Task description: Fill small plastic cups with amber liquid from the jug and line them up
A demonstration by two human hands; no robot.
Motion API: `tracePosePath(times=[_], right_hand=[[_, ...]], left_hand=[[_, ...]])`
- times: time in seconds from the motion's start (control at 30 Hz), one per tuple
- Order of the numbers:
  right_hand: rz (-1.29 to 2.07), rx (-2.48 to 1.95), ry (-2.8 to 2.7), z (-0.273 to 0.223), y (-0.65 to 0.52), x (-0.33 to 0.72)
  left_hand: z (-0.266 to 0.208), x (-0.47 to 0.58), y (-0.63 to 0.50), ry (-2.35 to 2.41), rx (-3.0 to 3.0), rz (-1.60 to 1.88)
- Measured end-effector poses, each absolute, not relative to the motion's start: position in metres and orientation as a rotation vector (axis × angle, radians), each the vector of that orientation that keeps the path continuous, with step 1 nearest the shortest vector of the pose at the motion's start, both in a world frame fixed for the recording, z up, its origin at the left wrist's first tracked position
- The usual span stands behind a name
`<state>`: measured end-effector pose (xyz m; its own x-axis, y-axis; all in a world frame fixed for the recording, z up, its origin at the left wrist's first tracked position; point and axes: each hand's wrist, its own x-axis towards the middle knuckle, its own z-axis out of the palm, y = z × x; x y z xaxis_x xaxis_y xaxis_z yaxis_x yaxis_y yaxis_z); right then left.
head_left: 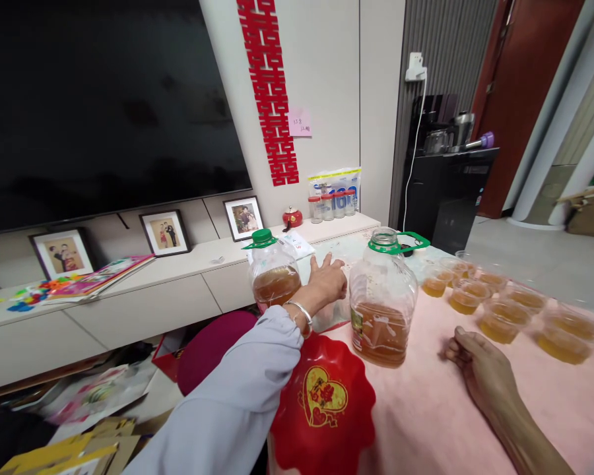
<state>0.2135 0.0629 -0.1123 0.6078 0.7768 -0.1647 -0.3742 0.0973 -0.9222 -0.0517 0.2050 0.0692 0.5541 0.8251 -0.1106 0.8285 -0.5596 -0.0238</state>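
Observation:
My left hand (327, 282), a bangle at its wrist, stretches over the table between two large clear plastic jugs of amber liquid. Its fingers are spread and I see nothing in them. On its right stands an open jug (382, 297) with a green handle ring. The other jug (276, 284), with a green cap, is partly hidden behind my left arm. My right hand (482, 366) is low over the pink tablecloth (426, 422), its fingers curled together; no object shows in them. Several clear plastic cups (505, 320) of amber liquid stand beyond my right hand.
A red scalloped tray (327, 455) lies at the table's near edge, below my left forearm. A maroon stool (212, 349) stands left of the table. Along the wall, a low cabinet (188, 267) carries framed photos, lidded jars (327, 208) and a red pot (292, 218).

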Motion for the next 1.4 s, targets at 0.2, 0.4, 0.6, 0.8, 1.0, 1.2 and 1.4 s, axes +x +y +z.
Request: tracePosePath(times=[0.2,0.4,0.6,0.8,1.0,1.2,1.4], right_hand=[[0.887,-1.192,-0.419,-0.112,0.063,0.213],[0.889,-1.194,-0.424,-0.113,0.063,0.213],[0.901,-1.203,-0.425,-0.113,0.063,0.214],[0.906,-1.192,-0.444,-0.110,0.061,0.214],[0.874,-1.194,-0.440,-0.109,0.060,0.214],[0.875,-1.189,-0.424,-0.103,0.059,0.211],[0.863,-1.188,-0.383,-0.097,0.057,0.210]], left_hand=[[0.074,-0.052,0.203,1.467,2.678,-0.133],[0.083,-0.052,0.202,1.480,2.639,-0.043],[0.104,-0.053,0.200,1.497,2.640,0.169],[0.138,-0.068,0.179,1.564,2.669,0.373],[0.147,-0.117,0.119,1.552,2.724,0.451],[0.061,-0.163,0.074,1.325,2.634,0.194],[-0.005,-0.171,0.064,1.468,2.499,0.125]])
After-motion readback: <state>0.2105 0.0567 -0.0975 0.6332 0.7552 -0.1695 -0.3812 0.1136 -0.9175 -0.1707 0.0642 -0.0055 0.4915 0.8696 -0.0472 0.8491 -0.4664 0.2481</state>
